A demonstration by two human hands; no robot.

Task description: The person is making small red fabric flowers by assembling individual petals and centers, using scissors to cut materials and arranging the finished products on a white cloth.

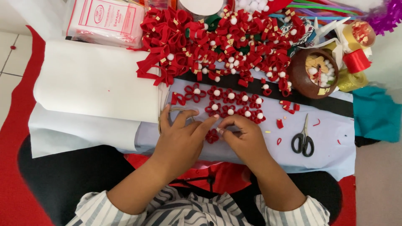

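Observation:
My left hand (181, 138) and my right hand (244, 136) meet over a pale blue sheet (331, 142), fingertips pinching a small red felt flower (212, 136) between them. Just above lie two rows of finished red felt flowers with white pompom centres (234, 102). Under my left hand's fingers a thin ring-shaped band (173, 109) peeks out. A big heap of red felt loops and flowers (217, 37) fills the far side.
Black-handled scissors (304, 140) lie to the right on the sheet. A brown bowl (303, 77) of scraps, a red ribbon spool (356, 60) and teal felt (374, 113) sit far right. Rolled white felt (92, 83) lies left, with a plastic packet (106, 19) behind it.

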